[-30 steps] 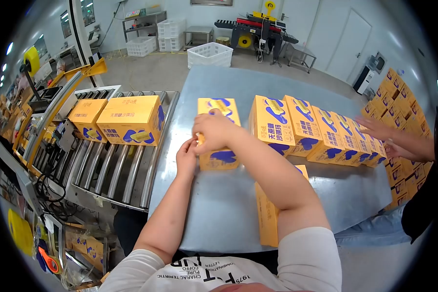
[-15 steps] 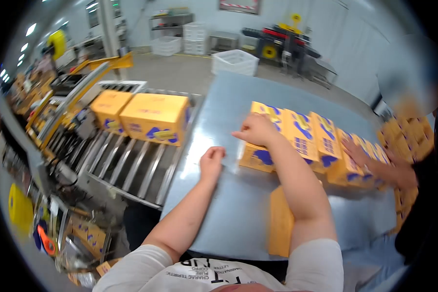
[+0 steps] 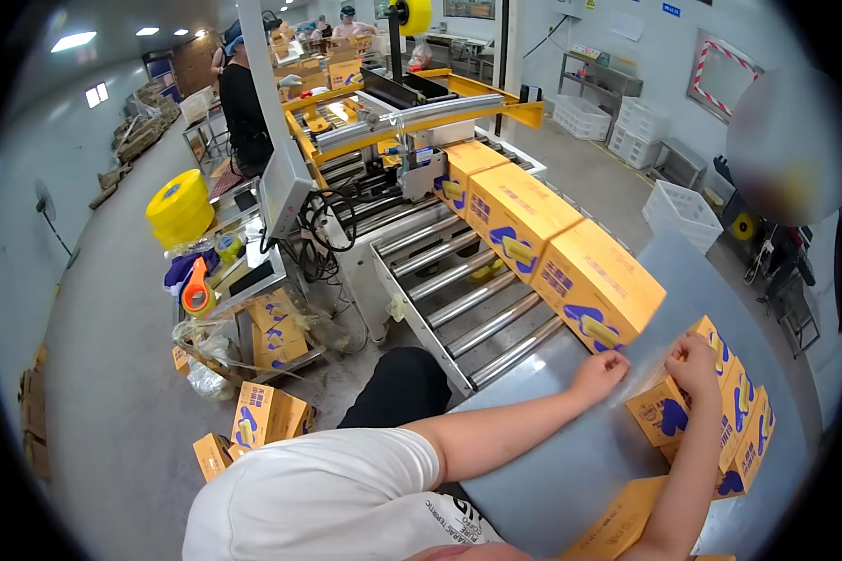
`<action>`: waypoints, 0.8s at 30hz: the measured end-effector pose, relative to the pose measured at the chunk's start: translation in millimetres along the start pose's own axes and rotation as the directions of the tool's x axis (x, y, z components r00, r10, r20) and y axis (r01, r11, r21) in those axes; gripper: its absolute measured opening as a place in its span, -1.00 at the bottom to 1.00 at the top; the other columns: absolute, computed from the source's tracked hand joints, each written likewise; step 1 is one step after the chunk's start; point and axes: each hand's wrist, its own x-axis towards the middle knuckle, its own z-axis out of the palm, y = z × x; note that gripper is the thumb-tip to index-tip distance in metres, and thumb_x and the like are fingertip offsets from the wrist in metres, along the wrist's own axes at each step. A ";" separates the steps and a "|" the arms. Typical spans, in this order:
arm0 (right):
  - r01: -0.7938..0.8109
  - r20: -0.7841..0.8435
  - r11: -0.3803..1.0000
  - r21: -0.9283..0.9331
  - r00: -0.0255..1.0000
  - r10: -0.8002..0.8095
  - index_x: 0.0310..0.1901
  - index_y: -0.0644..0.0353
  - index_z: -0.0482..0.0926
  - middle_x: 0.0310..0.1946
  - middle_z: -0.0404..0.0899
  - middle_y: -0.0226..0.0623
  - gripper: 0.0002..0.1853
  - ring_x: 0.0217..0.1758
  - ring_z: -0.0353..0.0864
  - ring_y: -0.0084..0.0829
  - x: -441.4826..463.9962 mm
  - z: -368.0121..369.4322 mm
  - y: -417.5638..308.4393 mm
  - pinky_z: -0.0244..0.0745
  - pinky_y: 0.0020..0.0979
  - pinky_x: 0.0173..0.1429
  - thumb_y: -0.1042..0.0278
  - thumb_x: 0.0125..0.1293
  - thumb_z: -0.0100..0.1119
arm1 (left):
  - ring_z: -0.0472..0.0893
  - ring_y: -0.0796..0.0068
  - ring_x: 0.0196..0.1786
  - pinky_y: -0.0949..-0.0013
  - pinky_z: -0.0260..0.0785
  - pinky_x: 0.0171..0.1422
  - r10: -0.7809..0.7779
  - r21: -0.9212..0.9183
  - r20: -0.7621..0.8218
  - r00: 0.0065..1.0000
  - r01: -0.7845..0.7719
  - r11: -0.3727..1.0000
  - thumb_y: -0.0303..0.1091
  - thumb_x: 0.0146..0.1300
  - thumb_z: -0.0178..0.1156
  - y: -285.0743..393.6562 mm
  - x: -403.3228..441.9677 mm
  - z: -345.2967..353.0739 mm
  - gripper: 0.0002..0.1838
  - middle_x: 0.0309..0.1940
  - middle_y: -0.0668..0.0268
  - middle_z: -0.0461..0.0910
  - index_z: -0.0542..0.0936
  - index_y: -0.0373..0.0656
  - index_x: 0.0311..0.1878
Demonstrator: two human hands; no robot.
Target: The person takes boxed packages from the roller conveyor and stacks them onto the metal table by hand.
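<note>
My left hand (image 3: 601, 376) is closed, fingers curled, just off the near lower corner of a large orange carton (image 3: 597, 280); nothing shows in it. That carton lies at the table end of the roller conveyor (image 3: 510, 355), with another large carton (image 3: 519, 210) directly behind it. My right hand (image 3: 692, 366) has its fingers bent together in front of a small orange box (image 3: 660, 413) at the end of a row. Whether it grips anything, or touches that box, is hidden. Another orange box (image 3: 617, 514) lies by my right forearm.
Both hands are over a grey metal table (image 3: 533, 439). At the conveyor stands a machine with a yellow frame (image 3: 524, 112). Left of it, a cart carries yellow tape rolls (image 3: 180, 210) and an orange-handled tape dispenser (image 3: 196, 288). A white crate (image 3: 683, 215) stands beyond the table.
My view has swung left toward the conveyor. My left hand now appears close to the nearest large carton, and three cartons show there instead of two. The co-worker's hands have left the view.
</note>
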 end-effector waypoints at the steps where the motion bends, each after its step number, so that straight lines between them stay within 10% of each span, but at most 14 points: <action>1: -0.030 0.040 0.999 0.023 0.999 0.029 -0.59 0.23 0.51 -0.18 0.67 0.02 -0.85 0.29 0.50 0.04 0.7 1.8 3.1 0.46 -0.17 0.24 0.40 -0.08 0.29 | 0.60 0.60 -0.26 0.48 0.45 -0.13 0.000 0.040 0.001 1.000 0.000 0.999 -0.32 0.40 0.18 2.2 -1.2 0.4 -0.81 -0.34 0.36 0.67 0.63 -0.27 -0.22; 7: -0.104 0.187 0.991 -0.084 0.975 0.118 -0.57 0.28 0.50 -0.11 0.66 0.10 -0.87 0.40 0.38 0.17 6.3 -6.4 6.9 0.39 -0.12 0.39 0.45 -0.09 0.26 | 0.62 0.56 -0.38 0.42 0.46 -0.27 0.043 -0.044 -0.061 0.997 -0.046 0.998 -0.25 0.38 0.19 4.3 -4.9 6.8 -0.76 -0.46 0.32 0.68 0.64 -0.24 -0.29; 11: -0.049 0.200 0.999 0.021 0.979 0.044 -0.57 0.38 0.49 -0.59 0.50 0.08 -0.89 -0.19 0.51 0.11 5.6 -5.0 44.2 0.47 -0.10 0.15 0.53 -0.14 0.21 | 0.59 0.57 -0.41 0.40 0.46 -0.27 0.069 -0.017 -0.062 0.996 -0.071 0.997 -0.22 0.43 0.16 2.2 -0.3 5.7 -0.71 -0.48 0.34 0.64 0.62 -0.25 -0.32; 14: -0.339 0.211 0.893 -0.295 0.889 0.407 -0.59 0.34 0.49 -0.50 0.57 0.06 -0.92 -0.18 0.57 0.07 -5.2 -26.0 24.3 0.46 -0.08 0.18 0.56 -0.10 0.19 | 0.57 0.57 -0.41 0.40 0.46 -0.26 0.068 -0.053 -0.095 0.993 -0.073 0.996 -0.17 0.45 0.12 11.1 -3.7 5.4 -0.67 -0.49 0.35 0.62 0.61 -0.25 -0.32; 16: -0.137 0.065 0.842 -0.521 0.978 0.199 -0.20 0.29 0.65 -0.11 0.66 0.02 -0.82 0.01 0.62 -0.04 -10.7 -2.9 79.0 0.42 -0.17 0.27 0.42 0.18 0.23 | 0.57 0.57 -0.42 0.40 0.45 -0.27 -0.006 -0.117 -0.177 0.984 -0.015 0.993 -0.15 0.46 0.11 20.0 -6.9 7.6 -0.66 -0.47 0.35 0.62 0.61 -0.25 -0.30; 20: -0.029 -0.055 0.974 0.226 0.998 0.043 0.41 0.23 0.34 0.29 0.44 0.02 -0.56 0.36 0.42 -0.17 29.9 25.4 129.4 0.24 -0.30 0.44 0.39 0.56 -0.16 | 0.58 0.58 -0.30 0.45 0.47 -0.15 -0.086 -0.209 -0.189 0.978 0.045 0.977 -0.14 0.50 0.06 13.9 2.5 -2.7 -0.65 -0.40 0.35 0.60 0.60 -0.24 -0.24; 24: -0.114 0.090 0.726 0.678 0.993 0.071 0.52 0.26 0.12 0.46 0.23 -0.05 -0.45 0.53 0.19 -0.22 27.5 43.9 74.5 0.14 -0.31 0.52 0.36 0.56 -0.14 | 0.54 0.49 -0.33 0.40 0.45 -0.12 0.073 -0.116 -0.406 0.911 -0.131 0.985 -0.12 0.42 0.19 18.6 0.4 -3.5 -0.70 -0.42 0.33 0.53 0.53 -0.21 -0.14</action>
